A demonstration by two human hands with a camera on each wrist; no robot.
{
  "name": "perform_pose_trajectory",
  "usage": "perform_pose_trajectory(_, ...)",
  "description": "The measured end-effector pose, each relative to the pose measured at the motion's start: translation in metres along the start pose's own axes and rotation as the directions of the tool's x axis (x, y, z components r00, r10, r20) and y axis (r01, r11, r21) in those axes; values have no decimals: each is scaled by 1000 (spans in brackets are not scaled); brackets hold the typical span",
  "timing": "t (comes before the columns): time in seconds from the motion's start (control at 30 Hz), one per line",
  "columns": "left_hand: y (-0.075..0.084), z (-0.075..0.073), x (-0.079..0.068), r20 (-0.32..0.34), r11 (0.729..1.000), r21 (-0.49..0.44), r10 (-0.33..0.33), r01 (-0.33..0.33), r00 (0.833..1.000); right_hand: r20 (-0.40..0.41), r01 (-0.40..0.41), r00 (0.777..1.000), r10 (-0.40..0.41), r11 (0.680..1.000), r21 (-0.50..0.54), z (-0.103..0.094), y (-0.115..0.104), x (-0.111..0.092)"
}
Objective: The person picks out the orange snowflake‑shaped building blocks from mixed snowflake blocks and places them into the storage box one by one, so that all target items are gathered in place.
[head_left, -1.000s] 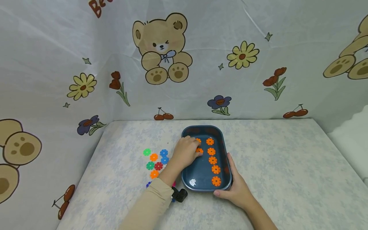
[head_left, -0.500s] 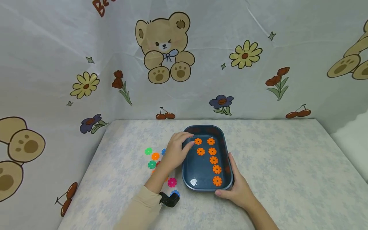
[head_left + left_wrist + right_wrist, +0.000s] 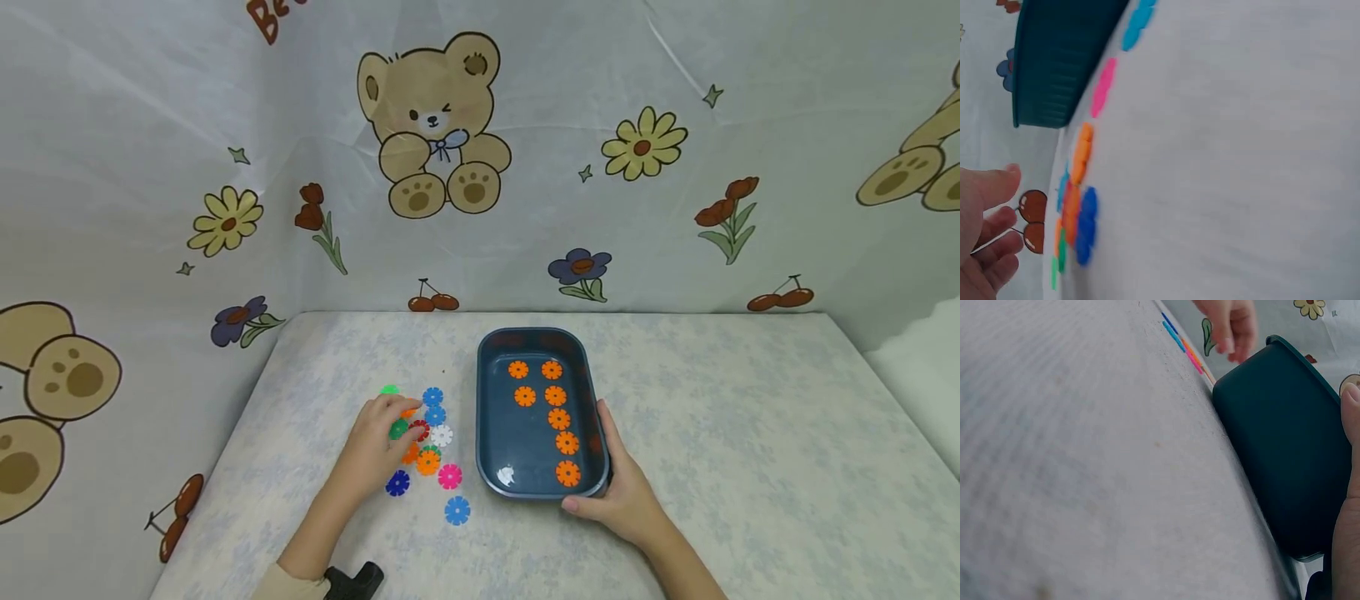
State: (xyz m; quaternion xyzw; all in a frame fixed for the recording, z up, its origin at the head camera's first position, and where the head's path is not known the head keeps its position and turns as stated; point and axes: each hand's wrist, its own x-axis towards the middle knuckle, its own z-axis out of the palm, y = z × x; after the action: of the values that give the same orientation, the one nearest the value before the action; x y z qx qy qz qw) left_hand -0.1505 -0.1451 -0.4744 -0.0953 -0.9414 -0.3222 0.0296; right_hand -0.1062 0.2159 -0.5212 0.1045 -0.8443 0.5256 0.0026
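My left hand point(image 3: 378, 442) hovers over a loose pile of plastic snowflake discs in several colours, among them a red disc point(image 3: 420, 430), a white disc point(image 3: 442, 435) and a pink disc point(image 3: 450, 477). Its thumb and fingers are apart with nothing between them, as the left wrist view also shows for the hand point(image 3: 988, 219). My right hand point(image 3: 626, 492) holds the near right corner of a dark blue tray point(image 3: 498, 475), thumb at the front and fingers along the side. Inside the tray, orange discs point(image 3: 557, 418) form a right column of several, with two more at the upper left.
A blue disc point(image 3: 457, 511) lies apart, nearest me, and a dark blue disc point(image 3: 397, 482) sits at the pile's near left. Behind the pale table point(image 3: 712, 400) hangs a cloth backdrop point(image 3: 540, 208) printed with bears and flowers.
My left hand has drawn back out of the tray, leaving an orange disc there, and moved left over the pile. My right hand stays at the tray's corner.
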Motion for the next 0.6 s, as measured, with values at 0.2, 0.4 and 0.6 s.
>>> perform_pose_trajectory(0.2,-18,3,-23,60,993,89,-79,74,995,2,5,1000,-5,1000,10,1,0,0)
perform_pose_trajectory(0.4,-21,4,-30,76,988,106,-119,111,990,1,-3,1000,3,1000,5,0,1,0)
perform_pose_trajectory(0.6,-17,8,-25,72,986,121,-121,112,990,3,5,1000,-5,1000,20,1,1,0)
